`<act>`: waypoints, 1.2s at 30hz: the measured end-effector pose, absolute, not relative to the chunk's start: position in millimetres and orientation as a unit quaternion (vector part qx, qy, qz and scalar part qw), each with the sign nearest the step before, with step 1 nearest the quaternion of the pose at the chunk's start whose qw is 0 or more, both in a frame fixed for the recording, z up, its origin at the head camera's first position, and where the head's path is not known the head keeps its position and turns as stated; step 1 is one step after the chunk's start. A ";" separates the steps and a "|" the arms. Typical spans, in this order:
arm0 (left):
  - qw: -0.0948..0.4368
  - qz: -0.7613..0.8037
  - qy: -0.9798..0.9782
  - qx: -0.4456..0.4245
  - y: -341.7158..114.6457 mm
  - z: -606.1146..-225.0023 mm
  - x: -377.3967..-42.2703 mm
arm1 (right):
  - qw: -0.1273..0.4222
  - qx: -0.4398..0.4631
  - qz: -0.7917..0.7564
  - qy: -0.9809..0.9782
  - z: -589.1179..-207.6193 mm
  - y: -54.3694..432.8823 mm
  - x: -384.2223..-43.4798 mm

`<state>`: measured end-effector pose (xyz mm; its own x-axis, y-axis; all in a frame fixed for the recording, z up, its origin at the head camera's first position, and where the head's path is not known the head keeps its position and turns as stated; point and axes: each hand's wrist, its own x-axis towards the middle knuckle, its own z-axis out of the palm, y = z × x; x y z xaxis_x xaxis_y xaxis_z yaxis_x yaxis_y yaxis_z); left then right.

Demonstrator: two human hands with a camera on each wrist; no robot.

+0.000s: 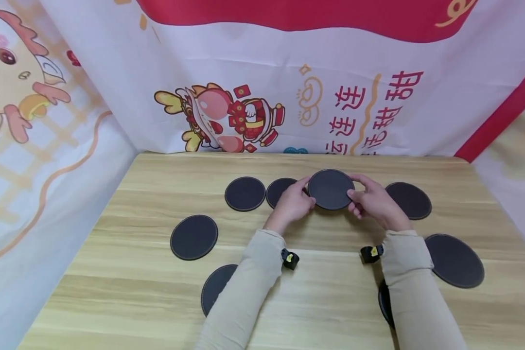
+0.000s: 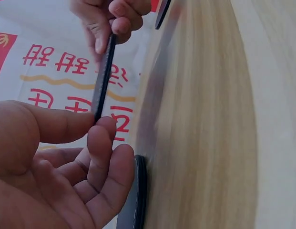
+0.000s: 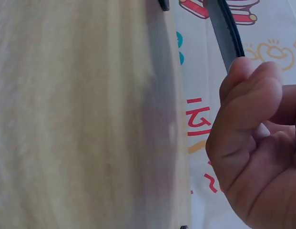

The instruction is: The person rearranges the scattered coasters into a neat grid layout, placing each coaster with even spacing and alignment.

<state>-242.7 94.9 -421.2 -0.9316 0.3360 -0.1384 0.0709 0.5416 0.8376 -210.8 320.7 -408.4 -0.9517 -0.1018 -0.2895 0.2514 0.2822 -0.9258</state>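
A round black coaster [image 1: 331, 189] with a stitched rim is held above the far part of the table by both hands. My left hand [image 1: 294, 203] pinches its left edge between thumb and fingers, and my right hand [image 1: 374, 201] pinches the right edge. In the left wrist view the coaster [image 2: 105, 78] appears edge-on between the two hands, clear of the tabletop. The right wrist view shows its edge [image 3: 225, 33] running up from the right fingers. Just beyond my left hand lies another coaster [image 1: 280, 192], partly covered by that hand.
More black coasters lie flat on the wooden table [image 1: 323, 301]: one at far left [image 1: 245, 194], two along the left [image 1: 194, 237] [image 1: 218, 289], others on the right [image 1: 408, 200] [image 1: 454, 260]. The right sleeve partly hides one coaster [image 1: 386, 304]. A printed cloth [image 1: 262, 58] hangs behind.
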 end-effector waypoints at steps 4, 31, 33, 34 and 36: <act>0.133 0.421 0.889 0.124 93.7 -417.7 -243.4 | 0.152 0.071 -0.586 0.792 -408.9 321.7 -212.3; 0.157 0.232 0.949 0.146 98.3 -412.1 -228.4 | 0.178 0.076 -0.482 0.854 -417.7 312.8 -215.1; 0.155 0.228 0.950 0.147 98.3 -412.3 -227.9 | 0.178 0.076 -0.475 0.858 -417.8 311.9 -215.3; 0.154 0.226 0.950 0.148 98.2 -412.5 -227.6 | 0.179 0.075 -0.471 0.860 -417.9 311.4 -215.3; 0.154 0.226 0.950 0.150 97.7 -412.9 -227.2 | 0.181 0.074 -0.464 0.864 -418.1 310.1 -215.5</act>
